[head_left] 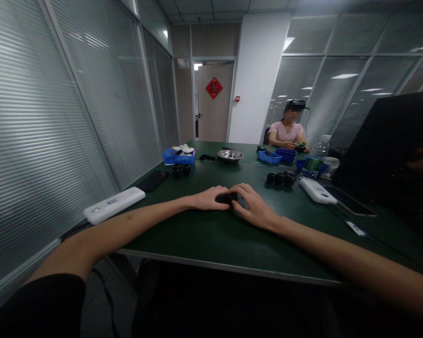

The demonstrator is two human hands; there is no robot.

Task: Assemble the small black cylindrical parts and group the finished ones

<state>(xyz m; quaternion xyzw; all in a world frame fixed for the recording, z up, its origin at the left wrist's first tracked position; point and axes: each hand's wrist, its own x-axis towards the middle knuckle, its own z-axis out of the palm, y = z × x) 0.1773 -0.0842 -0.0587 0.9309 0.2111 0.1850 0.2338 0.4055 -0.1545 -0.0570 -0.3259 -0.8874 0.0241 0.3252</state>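
Low over the dark green table (204, 230), my left hand (208, 198) and my right hand (252, 205) meet around a small black part (225, 199). Fingers of both hands are curled on it, the left from its left side and the right from above and the right. Its exact kind is hard to make out, since the fingers cover much of it. Beyond my right hand stand several round black parts (280, 178) in a cluster. Similar black parts (181, 170) sit farther off on the left.
At the back are a blue basket (178, 158), a steel bowl (230, 157) and smaller blue baskets (270, 158). A water bottle (315, 157), white device (317, 191) and phone (350, 201) lie right, beside a large black panel (384, 145). Another white device (114, 205) is left. A person (287, 134) sits opposite.
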